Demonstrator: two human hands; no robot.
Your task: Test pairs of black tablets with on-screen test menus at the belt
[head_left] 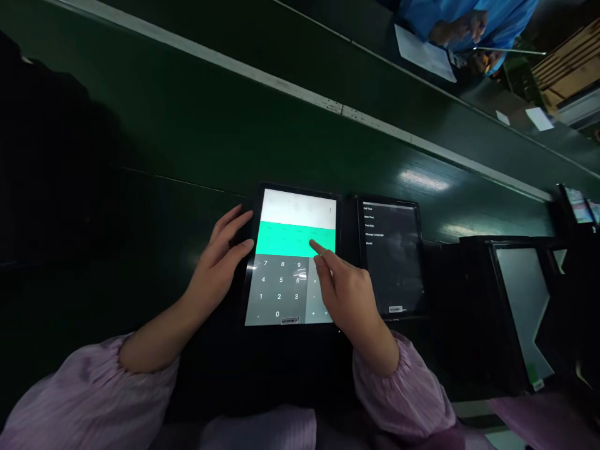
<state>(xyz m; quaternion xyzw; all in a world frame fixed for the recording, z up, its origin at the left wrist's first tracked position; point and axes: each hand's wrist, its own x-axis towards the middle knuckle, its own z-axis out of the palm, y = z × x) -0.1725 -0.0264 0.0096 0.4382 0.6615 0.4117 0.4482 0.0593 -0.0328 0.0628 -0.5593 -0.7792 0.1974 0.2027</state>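
A tablet [281, 287] lies in front of me with a calculator on its lit screen: a white strip on top, a green band below it and grey number keys. My left hand [219, 253] rests at the tablet's left edge, fingers stretched out and holding nothing. Over the right side of the screen, my right hand [347, 284] points with its index finger at the green band; its other fingers are curled in and hold nothing I can see. Part of the right-hand key column is hidden behind that hand.
Just right stands a second tablet [391, 262] showing a dark text menu. Farther right are stacked dark devices [522, 312] with pale screens. Across the green bench [225, 137], a co-worker in a blue sleeve [422, 15] sits near a paper sheet [424, 53].
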